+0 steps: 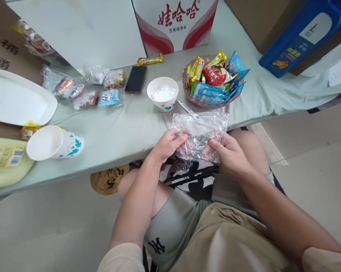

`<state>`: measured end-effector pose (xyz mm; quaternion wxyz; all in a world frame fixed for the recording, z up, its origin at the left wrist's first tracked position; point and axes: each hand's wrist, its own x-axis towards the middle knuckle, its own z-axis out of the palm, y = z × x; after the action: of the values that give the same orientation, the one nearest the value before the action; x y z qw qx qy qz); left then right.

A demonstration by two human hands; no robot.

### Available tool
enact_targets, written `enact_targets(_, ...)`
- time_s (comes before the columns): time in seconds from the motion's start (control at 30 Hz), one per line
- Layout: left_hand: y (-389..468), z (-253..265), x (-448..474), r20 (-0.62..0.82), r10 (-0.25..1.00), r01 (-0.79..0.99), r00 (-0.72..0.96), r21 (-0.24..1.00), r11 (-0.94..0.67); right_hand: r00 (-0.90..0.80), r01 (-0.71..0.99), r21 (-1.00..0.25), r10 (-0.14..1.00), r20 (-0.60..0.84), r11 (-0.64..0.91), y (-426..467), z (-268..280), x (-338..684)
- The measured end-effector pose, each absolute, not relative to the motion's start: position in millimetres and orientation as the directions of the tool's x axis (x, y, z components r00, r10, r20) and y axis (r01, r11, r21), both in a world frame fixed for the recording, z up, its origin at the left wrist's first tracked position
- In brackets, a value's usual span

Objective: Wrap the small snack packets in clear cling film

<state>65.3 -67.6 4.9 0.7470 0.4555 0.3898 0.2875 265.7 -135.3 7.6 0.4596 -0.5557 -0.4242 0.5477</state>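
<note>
A clear, crinkled plastic bag (200, 126) is stretched between my two hands, above my lap at the table's front edge. My left hand (172, 143) grips its left side, thumb on top and fingers behind the film. On the right side, my right hand (227, 149) pinches it in the same way. Just beyond the bag lies a slim pen-like or knife-like tool (185, 107), partly covered by it. A paper cup (162, 94) with crumpled clear plastic inside stands behind. To its right, a pinkish bowl (193, 101) holds several wrapped snacks.
A black phone (136, 79) and a yellow snack stick (150, 60) lie on the green tablecloth. Several bagged snacks (109, 98) sit left. Another paper cup (55, 142) lies on its side near a white tray (20, 98). A blue bottle (303, 37) and a white-red carton (178, 30) stand behind.
</note>
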Motion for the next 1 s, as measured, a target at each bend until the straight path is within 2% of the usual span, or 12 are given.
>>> enact_targets(0.17, -68, 7, 60, -0.337, 0.744, -0.002, 0.577, 0.91, 0.414, 0.053, -0.267, -0.92, 0.949, -0.311, -0.287, -136, 12, 268)
enact_targets(0.27, -69, 11, 55, -0.287, 0.727, -0.085, 0.624, 0.9, 0.428, -0.003, -0.37, -0.879, 0.946, -0.324, -0.302, -137, 14, 273)
enact_targets(0.33, -69, 13, 53, -0.245, 0.734, -0.147, 0.634, 0.893, 0.425, -0.046, -0.38, -0.881, 0.957, -0.288, -0.283, -137, 15, 277)
enact_targets(0.4, -66, 15, 52, -0.215, 0.736, -0.182, 0.642, 0.89, 0.418, -0.081, -0.332, -0.902, 0.961, -0.263, -0.275, -137, 14, 281)
enact_targets(0.47, -62, 15, 53, -0.219, 0.744, -0.176, 0.631, 0.894, 0.413, -0.099, -0.186, -0.941, 0.958, -0.269, -0.283, -137, 11, 282)
enact_targets(0.57, -58, 11, 56, -0.259, 0.756, -0.007, 0.601, 0.944, 0.33, -0.047, 0.045, -0.961, 0.96, -0.276, -0.274, -137, 3, 280)
enact_targets(0.67, -58, 4, 59, -0.258, 0.791, 0.168, 0.555, 0.966, 0.197, 0.09, -0.007, -0.959, 0.955, -0.283, -0.284, -138, -6, 278)
enact_targets(0.77, -58, -5, 61, -0.213, 0.839, 0.153, 0.5, 0.976, 0.156, 0.15, -0.095, -0.941, 0.93, -0.336, -0.325, -137, -11, 279)
enact_targets(0.83, -57, -9, 61, -0.137, 0.891, 0.106, 0.433, 0.989, 0.1, 0.19, -0.093, -0.943, 0.924, -0.331, -0.318, -137, -11, 281)
enact_targets(0.93, -56, -10, 60, -0.053, 0.947, 0.104, 0.318, 0.994, 0.021, 0.323, 0.02, -0.971, 0.921, -0.219, -0.238, -139, -11, 283)
enact_targets(1.0, -58, -8, 61, -0.1, 0.915, 0.14, 0.39, 0.989, 0.048, 0.347, 0.174, -0.973, 0.934, -0.083, -0.151, -143, -10, 282)
